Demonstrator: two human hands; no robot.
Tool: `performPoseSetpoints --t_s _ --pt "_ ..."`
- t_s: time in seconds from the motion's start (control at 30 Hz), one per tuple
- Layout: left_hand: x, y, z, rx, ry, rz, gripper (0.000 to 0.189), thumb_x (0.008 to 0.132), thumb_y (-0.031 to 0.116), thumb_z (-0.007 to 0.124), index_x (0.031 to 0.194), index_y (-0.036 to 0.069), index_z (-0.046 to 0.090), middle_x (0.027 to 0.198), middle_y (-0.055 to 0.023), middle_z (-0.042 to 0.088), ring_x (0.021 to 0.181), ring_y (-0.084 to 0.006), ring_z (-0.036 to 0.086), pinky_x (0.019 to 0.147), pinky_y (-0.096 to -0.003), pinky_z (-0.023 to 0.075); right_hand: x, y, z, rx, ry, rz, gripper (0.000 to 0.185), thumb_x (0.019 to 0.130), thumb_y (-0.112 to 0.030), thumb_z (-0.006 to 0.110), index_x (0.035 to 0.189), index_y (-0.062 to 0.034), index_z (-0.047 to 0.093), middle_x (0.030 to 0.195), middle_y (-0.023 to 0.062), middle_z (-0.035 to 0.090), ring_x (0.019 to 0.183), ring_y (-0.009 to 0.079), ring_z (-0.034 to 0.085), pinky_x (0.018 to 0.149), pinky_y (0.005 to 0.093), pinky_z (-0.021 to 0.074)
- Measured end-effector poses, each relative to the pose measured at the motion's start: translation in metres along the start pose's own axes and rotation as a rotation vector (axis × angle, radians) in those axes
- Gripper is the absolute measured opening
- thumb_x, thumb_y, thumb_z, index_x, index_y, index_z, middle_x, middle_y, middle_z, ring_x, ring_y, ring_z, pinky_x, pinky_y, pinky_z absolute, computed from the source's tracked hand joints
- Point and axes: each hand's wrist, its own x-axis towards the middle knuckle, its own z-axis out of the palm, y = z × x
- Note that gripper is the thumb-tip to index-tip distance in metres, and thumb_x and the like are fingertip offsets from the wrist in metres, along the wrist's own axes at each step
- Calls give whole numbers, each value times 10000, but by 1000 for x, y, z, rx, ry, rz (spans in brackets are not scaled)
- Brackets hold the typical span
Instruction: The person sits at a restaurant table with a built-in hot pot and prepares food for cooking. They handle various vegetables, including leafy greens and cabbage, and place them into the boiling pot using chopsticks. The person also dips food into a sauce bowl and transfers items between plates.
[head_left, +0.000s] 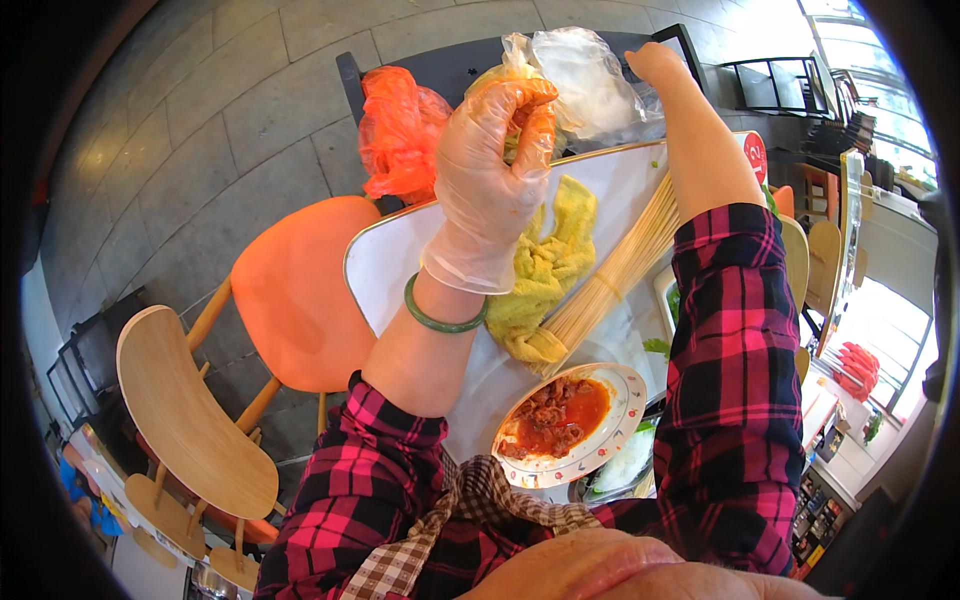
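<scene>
My left hand (495, 142) wears a clear plastic glove with orange-red sauce stains on the fingers. Its fingers and thumb curl towards each other above the table's far edge, in front of a tied clear bag (516, 52) of yellowish contents. Whether they hold anything is hard to see. Bare, my right hand (658, 64) reaches beside a whitish plastic bag (581, 75) on a dark chair; its grip is hidden. Under my forearms lie a yellow cloth (544, 274) and a banded bundle of bamboo skewers (611, 277). Nearest me, a plate (622, 401) carries meat in red sauce (559, 412).
A red plastic bag (401, 131) rests on the dark chair (469, 60) past the white table (390, 262). An orange-seated wooden chair (300, 292) stands at left. Partly behind my right arm is a white tray (664, 289) with green leaves. A container (619, 471) sits beside the plate.
</scene>
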Motion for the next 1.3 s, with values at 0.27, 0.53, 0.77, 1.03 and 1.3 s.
performPoseSetpoints --t_s 0.27,0.53,0.77,1.03,1.3 --pt "3 5 1 -108 12 -76 154 850 -23 708 1000 -5 678 932 -113 693 816 -210 680 741 -290 548 -23 25 55 372 -236 -348 656 983 -609 434 1348 -90 602 1314 161 635 1066 341 668 826 491 568" --pt "4 4 0 -111 25 -53 135 850 -16 690 983 1 690 924 -121 695 800 -243 680 729 -307 541 -14 10 47 252 -55 -315 696 973 -618 435 1430 -105 547 1469 173 528 1215 390 589 892 567 531" --pt "5 6 1 -115 22 -105 138 841 0 691 979 10 694 906 -125 696 798 -254 683 729 -316 541 30 49 56 26 410 -147 517 917 -439 511 1176 -31 696 1275 207 654 1145 383 636 945 517 509" --pt "6 4 1 -60 25 -73 135 837 -8 693 971 11 694 896 -120 697 791 -261 682 725 -322 541 -1 70 34 -275 119 -219 315 853 -323 587 890 -37 713 1011 161 730 930 274 704 809 385 555" --pt "9 3 2 -100 36 -79 129 842 -6 695 970 13 696 908 -109 703 783 -240 683 717 -307 541 -68 94 17 1264 116 -379 188 859 -218 582 946 -71 660 870 55 674 771 178 643 729 306 522"
